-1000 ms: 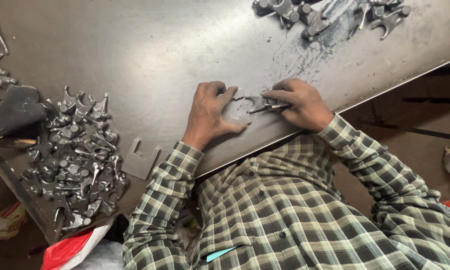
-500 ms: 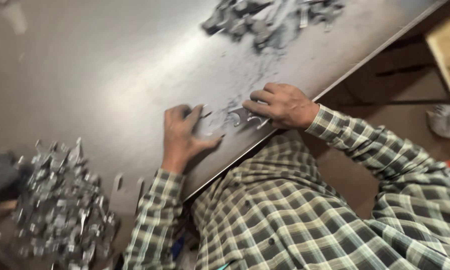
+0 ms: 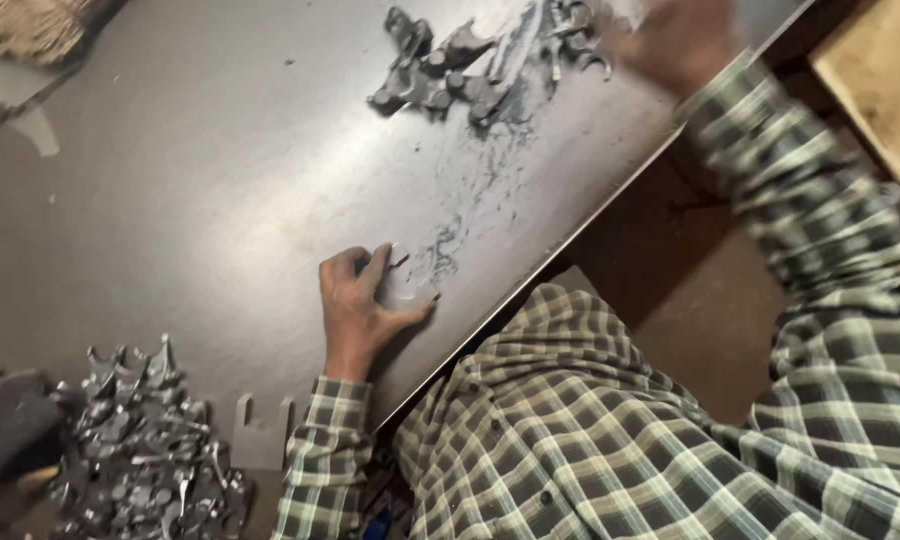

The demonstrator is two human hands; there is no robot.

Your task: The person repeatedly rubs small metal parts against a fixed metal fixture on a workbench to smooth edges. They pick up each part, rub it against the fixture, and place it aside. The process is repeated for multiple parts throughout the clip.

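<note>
As left hand (image 3: 362,300) rests, right hand (image 3: 675,40) beside metal parts (image 3: 470,70).

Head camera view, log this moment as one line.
left hand flat on grey metal table | right hand blurred at far pile of dark metal parts | near pile of silvery metal parts untouched

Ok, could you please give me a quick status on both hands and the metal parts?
Left hand flat on table, empty. Right hand blurred at far parts pile, grip unclear. Nothing between.

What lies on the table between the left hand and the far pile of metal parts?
In the head view, only bare table with a grey dust streak lies between left hand and pile of metal parts.
</note>
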